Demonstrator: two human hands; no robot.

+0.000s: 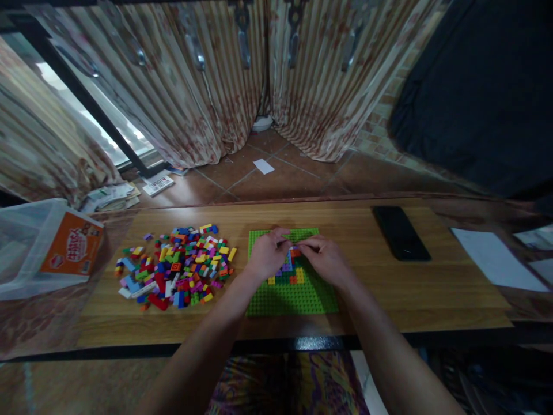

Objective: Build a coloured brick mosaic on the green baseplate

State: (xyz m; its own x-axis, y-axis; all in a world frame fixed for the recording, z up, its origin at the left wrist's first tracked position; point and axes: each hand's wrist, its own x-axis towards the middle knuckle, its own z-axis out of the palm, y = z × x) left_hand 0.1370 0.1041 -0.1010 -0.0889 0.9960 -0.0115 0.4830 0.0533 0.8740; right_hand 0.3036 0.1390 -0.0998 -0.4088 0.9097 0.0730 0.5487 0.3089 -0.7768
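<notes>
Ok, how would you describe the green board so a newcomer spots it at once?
On the long wooden table, look between the heap of loose bricks at the person's left and the black phone at their right. The left hand and right hand are over a flat board there. Its broad green studded surface, bearing a small patch of coloured bricks, sets it apart.

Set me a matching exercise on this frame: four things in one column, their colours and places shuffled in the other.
1. board
2. phone
3. loose bricks
4. box

A. many colours, spread left of the board
B. see-through, with an orange label
C. green, beneath the left hand and right hand
D. black, right of the board

Pairs: 1-C, 2-D, 3-A, 4-B
</notes>
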